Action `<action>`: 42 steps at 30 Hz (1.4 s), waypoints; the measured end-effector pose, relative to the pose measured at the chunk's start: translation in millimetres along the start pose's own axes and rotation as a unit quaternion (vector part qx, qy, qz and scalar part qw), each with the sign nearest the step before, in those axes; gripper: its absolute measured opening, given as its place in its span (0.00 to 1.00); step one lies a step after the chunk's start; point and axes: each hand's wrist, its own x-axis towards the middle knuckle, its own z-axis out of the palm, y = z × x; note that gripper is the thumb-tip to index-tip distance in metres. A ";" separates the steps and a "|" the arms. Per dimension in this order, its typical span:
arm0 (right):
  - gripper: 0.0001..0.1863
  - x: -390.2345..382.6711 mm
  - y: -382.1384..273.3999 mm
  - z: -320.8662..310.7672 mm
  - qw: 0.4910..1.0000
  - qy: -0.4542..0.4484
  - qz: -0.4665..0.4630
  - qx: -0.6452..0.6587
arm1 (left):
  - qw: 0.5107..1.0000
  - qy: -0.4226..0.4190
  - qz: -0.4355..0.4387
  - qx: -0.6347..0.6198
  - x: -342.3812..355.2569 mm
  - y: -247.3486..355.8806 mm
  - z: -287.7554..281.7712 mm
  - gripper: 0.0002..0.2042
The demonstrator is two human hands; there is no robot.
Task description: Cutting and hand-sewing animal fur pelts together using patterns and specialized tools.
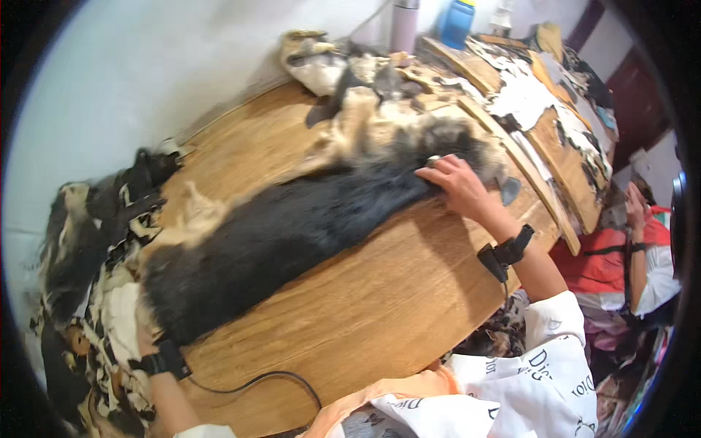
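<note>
A long black fur pelt (292, 226) with cream-tan edges lies slantwise across the wooden table (314, 365). At its far right end, my right hand (461, 188) has its fingers and thumb closed on the pelt's edge, near a fluffier grey-tan patch. A small pale bit shows by the fingertips. My left hand (146, 334) is at the near left end, against the pelt's edge, and its fingers are hidden there. Both wrists wear black straps, and a cable (270, 374) runs from the left one over the table.
Black and white fur scraps (109, 226) heap along the left side. More fur pieces (343, 69) lie by the wall, near a blue bottle (457, 25) and a pinkish flask (404, 29). A wooden strip (522, 171) crosses the right side. Another person (606, 255) sits at the right.
</note>
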 end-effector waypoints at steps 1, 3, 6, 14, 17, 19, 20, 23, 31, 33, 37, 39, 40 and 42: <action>0.29 -6.3 -3.1 -1.7 0.999 -0.039 0.004 0.019 | 1.000 -0.010 -0.002 0.026 -0.5 -0.1 -3.8 0.14; 0.34 -15.4 -11.5 -5.2 0.996 -0.075 -0.024 0.031 | 0.997 -0.022 -0.002 0.072 0.4 3.0 -9.7 0.14; 0.40 -19.7 -20.1 -10.7 0.983 -0.155 0.039 0.091 | 0.989 -0.028 0.008 0.148 4.0 10.6 -15.6 0.14; 0.16 33.8 6.7 -33.0 0.984 -0.086 0.155 0.013 | 0.830 0.226 0.209 0.465 15.7 65.5 -15.9 0.10; 0.15 87.7 18.3 -15.5 0.984 -0.062 0.139 0.091 | 0.928 0.084 0.170 0.320 21.8 68.4 12.7 0.13; 0.16 115.7 20.9 6.3 0.978 -0.065 0.132 0.145 | 0.871 0.035 0.229 0.432 31.3 63.9 31.3 0.17; 0.16 125.1 22.6 17.0 0.982 -0.041 0.132 0.126 | 0.870 0.069 0.239 0.426 37.0 58.2 41.9 0.19; 0.21 141.0 29.6 43.4 0.986 -0.045 0.109 0.116 | 0.865 0.079 0.104 0.484 43.1 47.8 50.3 0.22; 0.19 146.3 36.3 71.1 0.980 0.021 0.196 0.036 | 0.882 0.165 0.139 0.418 48.9 38.6 55.7 0.12; 0.11 144.1 36.8 62.7 0.977 0.063 0.200 0.043 | 0.889 0.183 0.168 0.386 46.6 42.0 51.4 0.09; 0.10 126.8 39.7 16.8 0.961 0.117 0.230 0.099 | 0.896 0.225 0.227 0.309 23.6 62.8 32.1 0.09; 0.10 116.7 36.1 -9.0 0.966 0.158 0.185 0.091 | 0.885 0.242 0.245 0.312 5.2 79.8 26.3 0.09; 0.10 108.6 31.8 -20.8 0.965 0.154 0.196 0.083 | 0.890 0.249 0.237 0.299 -7.5 87.6 24.8 0.09; 0.12 89.1 23.0 -43.2 0.944 0.205 0.203 0.159 | 0.877 0.253 0.258 0.315 -39.3 101.8 22.5 0.08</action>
